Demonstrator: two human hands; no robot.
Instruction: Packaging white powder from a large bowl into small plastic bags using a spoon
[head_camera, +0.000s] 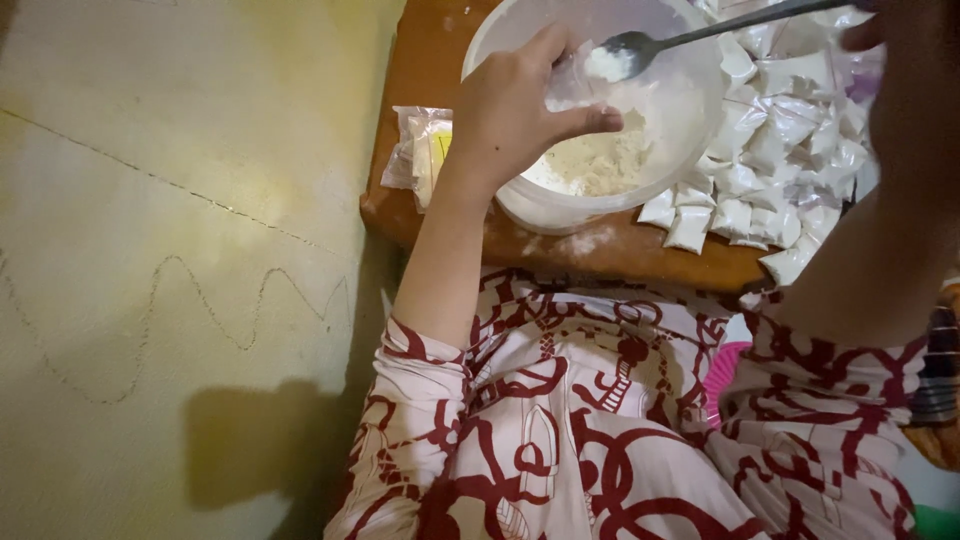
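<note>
So left hand pinches a small clear plastic pouch over the white plastic bowl; right hand grips a metal spoon of white powder at its mouth. Filled white packets are piled right, and a clear packet stack lies left on the wooden board.

From my remote seat I saw a yellowish floor on the left, marked with thin wavy lines, and a low orange-brown wooden table far right.
</note>
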